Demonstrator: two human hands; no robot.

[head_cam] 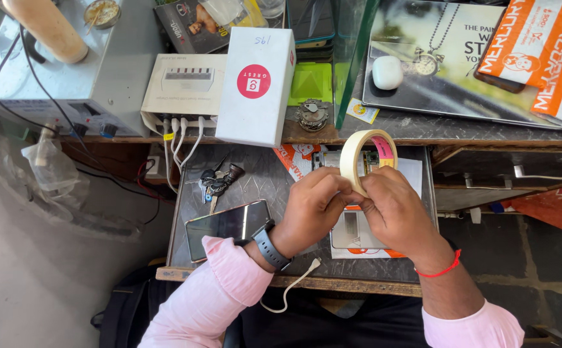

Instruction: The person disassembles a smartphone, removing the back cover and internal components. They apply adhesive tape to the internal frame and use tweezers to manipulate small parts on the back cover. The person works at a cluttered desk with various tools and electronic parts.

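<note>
Both my hands meet over the middle of a small dark work surface (pixel 261 180). My right hand (pixel 394 209) grips a roll of cream masking tape (pixel 358 151) held upright, its core pink and yellow inside. My left hand (pixel 312 207) pinches at the roll's lower edge with fingertips closed on it. A dark watch sits on my left wrist and a red thread on my right. Under the hands lies a circuit board on white and orange papers (pixel 352 235), mostly hidden.
A smartphone (pixel 228 225) and a bunch of keys (pixel 215 182) lie to the left. A white box (pixel 255 84), a white charging hub (pixel 183 82), a grey power unit (pixel 94 71), white earbud case (pixel 387 71) and orange packets (pixel 542 51) crowd the upper shelf. An open drawer (pixel 519 171) is at right.
</note>
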